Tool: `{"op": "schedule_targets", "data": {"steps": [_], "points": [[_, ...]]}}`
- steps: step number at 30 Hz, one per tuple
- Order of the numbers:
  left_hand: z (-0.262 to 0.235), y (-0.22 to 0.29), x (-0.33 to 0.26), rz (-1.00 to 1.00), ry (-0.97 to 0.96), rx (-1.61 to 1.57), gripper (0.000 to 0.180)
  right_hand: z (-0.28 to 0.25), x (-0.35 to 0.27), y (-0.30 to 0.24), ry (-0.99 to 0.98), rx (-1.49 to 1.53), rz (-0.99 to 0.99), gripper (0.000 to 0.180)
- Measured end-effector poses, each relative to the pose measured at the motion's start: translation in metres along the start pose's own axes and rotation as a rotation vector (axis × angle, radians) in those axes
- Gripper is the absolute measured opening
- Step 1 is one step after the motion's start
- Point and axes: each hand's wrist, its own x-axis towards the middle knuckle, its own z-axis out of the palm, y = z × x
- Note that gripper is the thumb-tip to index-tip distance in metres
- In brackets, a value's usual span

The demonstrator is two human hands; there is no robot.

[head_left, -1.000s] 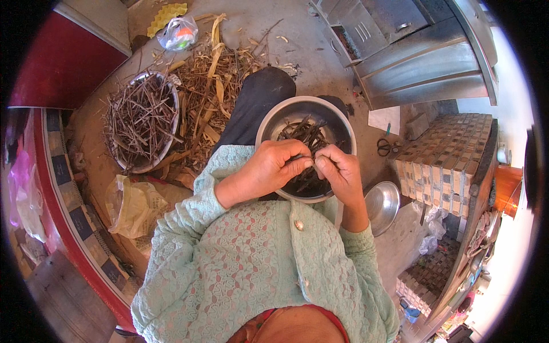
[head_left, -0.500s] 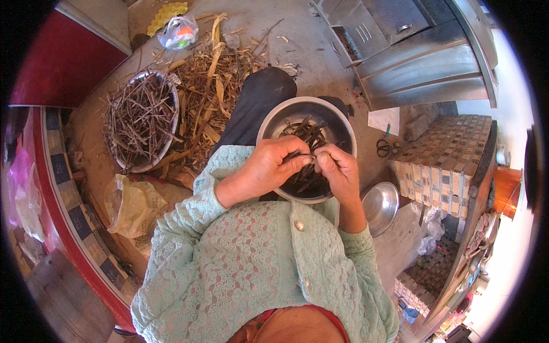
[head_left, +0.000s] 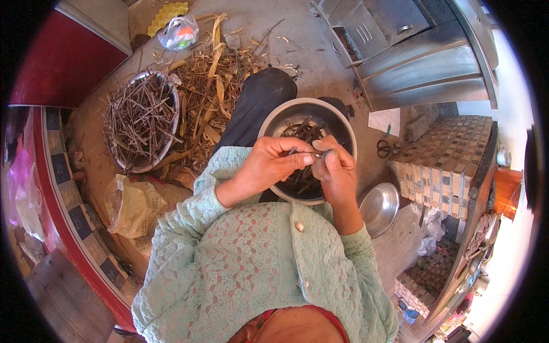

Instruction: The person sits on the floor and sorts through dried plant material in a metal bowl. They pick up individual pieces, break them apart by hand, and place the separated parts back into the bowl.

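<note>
Over a round metal basin (head_left: 350, 127) on my lap, my left hand (head_left: 278, 163) and my right hand (head_left: 334, 166) meet, both closed. Between their fingertips is a thin dark dried stalk (head_left: 319, 154), pinched from each side; most of it is hidden by the fingers. Several more dark, thin dried stalks (head_left: 303, 129) lie loose in the basin under my hands. Whether they are pods or stems I cannot tell.
A wide basin heaped with brown dried stalks (head_left: 140, 120) stands at left, beside a floor pile of stalks and dry leaves (head_left: 211, 94). To the right are an empty metal bowl (head_left: 379, 208), scissors (head_left: 384, 148) and a tiled brick block (head_left: 440, 157). Plastic bags (head_left: 134, 208) lie at left.
My right hand has turned and its fingers have lifted slightly, with the thumb side more upright. My left thumb has shifted a little right along the stalk.
</note>
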Motion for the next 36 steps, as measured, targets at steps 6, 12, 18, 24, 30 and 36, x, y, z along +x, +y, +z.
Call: {"op": "schedule_targets", "data": {"steps": [6,12,18,24,30,36], "points": [[0.001,-0.001,-0.001,-0.038,0.021,-0.048,0.013,0.008,0.0,0.004,0.049,-0.091,-0.011,0.033],[0.001,0.0,-0.002,-0.038,-0.013,-0.167,0.008,0.012,0.003,-0.005,0.067,0.11,0.097,0.029],[-0.008,0.0,-0.003,-0.03,-0.051,-0.238,0.011,0.009,0.004,-0.008,0.098,0.063,0.043,0.025],[-0.011,0.0,-0.002,-0.023,-0.117,-0.294,0.013,0.002,-0.002,-0.012,0.08,-0.161,0.052,0.023],[-0.007,0.002,0.001,-0.054,-0.035,-0.233,0.007,-0.002,-0.003,-0.018,0.001,-0.315,0.171,0.016],[0.0,-0.005,0.006,0.232,0.103,0.234,0.014,0.007,0.001,-0.018,-0.016,-0.457,0.202,0.017]]}}
